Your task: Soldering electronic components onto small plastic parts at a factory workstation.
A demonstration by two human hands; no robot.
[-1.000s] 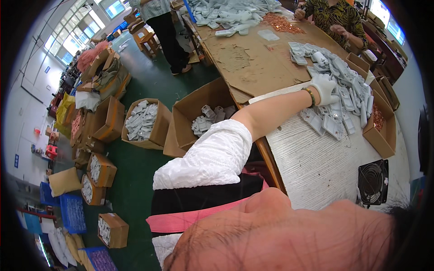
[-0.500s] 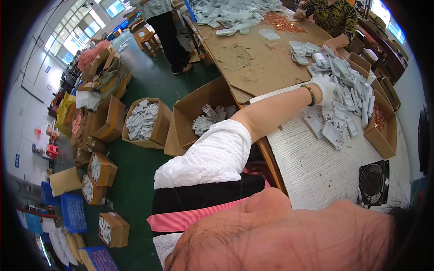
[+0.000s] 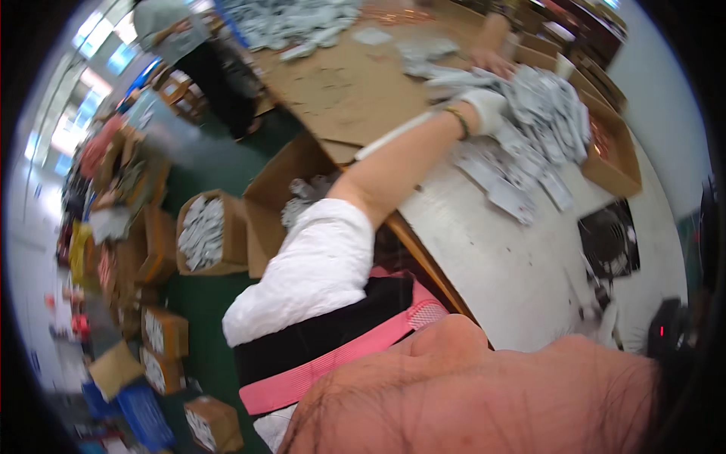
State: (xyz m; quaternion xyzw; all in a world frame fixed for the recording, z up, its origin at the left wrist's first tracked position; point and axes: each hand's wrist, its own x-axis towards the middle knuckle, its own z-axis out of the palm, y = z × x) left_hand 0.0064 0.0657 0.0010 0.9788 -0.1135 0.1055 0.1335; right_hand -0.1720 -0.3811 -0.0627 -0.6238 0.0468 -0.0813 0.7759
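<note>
My left hand [image 3: 488, 110], in a white glove with a beaded bracelet at the wrist, reaches over the table to a heap of pale grey plastic housings [image 3: 541, 110]. It touches the near left side of the heap. Blur and the parts hide its fingers, so I cannot make out whether it grips one. Loose housings [image 3: 503, 195] lie spread below the hand. A blurred white shape like gloved fingers, apparently my right hand [image 3: 608, 325], shows beside the black square fan [image 3: 609, 238]; its hold is unclear. A co-worker's bare hand [image 3: 493, 62] rests at the heap's far side.
A cardboard box with copper-coloured parts [image 3: 614, 170] borders the heap on the right. Across the table lies a larger pile of pale parts [image 3: 291, 26]. Filled boxes [image 3: 203, 233] stand on the floor to the left. Another person [image 3: 200, 64] stands farther back.
The whole view has shifted and blurred, with the table moving left and upward in it. My left hand stays at the heap. White shapes now show beside the fan.
</note>
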